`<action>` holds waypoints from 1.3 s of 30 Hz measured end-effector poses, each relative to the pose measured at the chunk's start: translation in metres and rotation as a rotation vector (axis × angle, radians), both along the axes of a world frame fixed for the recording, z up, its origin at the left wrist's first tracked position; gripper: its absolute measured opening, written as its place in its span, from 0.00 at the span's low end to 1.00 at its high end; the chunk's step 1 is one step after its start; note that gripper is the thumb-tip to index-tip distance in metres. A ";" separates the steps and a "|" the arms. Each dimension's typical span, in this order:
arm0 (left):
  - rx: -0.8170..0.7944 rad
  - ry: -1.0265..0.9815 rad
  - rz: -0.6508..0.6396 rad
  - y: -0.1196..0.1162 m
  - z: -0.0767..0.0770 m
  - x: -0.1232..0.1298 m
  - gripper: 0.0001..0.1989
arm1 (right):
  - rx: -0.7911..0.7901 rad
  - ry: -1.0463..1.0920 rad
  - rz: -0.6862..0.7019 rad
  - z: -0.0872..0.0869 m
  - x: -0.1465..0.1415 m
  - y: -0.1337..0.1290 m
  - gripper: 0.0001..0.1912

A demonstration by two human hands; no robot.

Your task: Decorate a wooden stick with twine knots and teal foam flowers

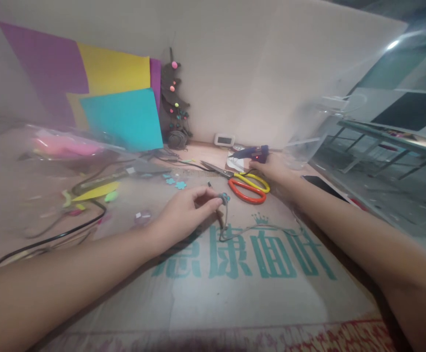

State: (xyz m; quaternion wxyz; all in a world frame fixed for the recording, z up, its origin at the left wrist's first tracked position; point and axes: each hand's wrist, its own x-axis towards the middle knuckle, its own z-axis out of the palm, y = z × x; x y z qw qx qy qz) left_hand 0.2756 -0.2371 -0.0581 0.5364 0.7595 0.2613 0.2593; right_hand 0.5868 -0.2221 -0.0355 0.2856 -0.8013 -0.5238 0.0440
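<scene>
My left hand (192, 210) pinches a small blue flower piece (225, 197) with a grey cord (247, 229) trailing from it across the printed board. At the back, my right hand (269, 168) is at a dark blue glue gun (258, 153) with a small red light; its fingers are partly hidden and blurred, so its grip is unclear. Scissors (247, 189) with red and yellow handles lie between the hands, blades toward the back left. Small blue flowers (180, 185) lie behind my left hand.
Black cable (51, 238), a yellow piece (97, 191) and a plastic bag with pink material (68, 145) lie at left. Coloured sheets (123, 120) and a decorated dark tree shape (172, 98) stand at the back. A small white device (224, 140) and black phone-like object (323, 187) are further right.
</scene>
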 end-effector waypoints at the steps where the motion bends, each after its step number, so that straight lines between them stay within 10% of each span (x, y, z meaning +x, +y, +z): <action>1: -0.010 -0.001 -0.006 0.000 0.000 0.000 0.13 | 0.000 0.006 -0.003 0.001 0.001 -0.002 0.14; 12: -0.005 0.000 -0.012 0.000 0.003 0.001 0.12 | 0.177 0.119 0.031 0.003 -0.010 -0.017 0.12; 17: 0.063 -0.030 0.041 0.002 -0.001 0.001 0.11 | 0.391 0.213 0.270 0.015 -0.041 -0.050 0.09; 26: 0.145 -0.014 0.106 0.002 0.003 0.001 0.09 | 0.299 0.058 0.414 0.001 -0.081 -0.130 0.10; 39: 0.224 0.023 0.152 0.001 0.007 -0.001 0.09 | 0.250 0.039 0.401 -0.004 -0.086 -0.128 0.10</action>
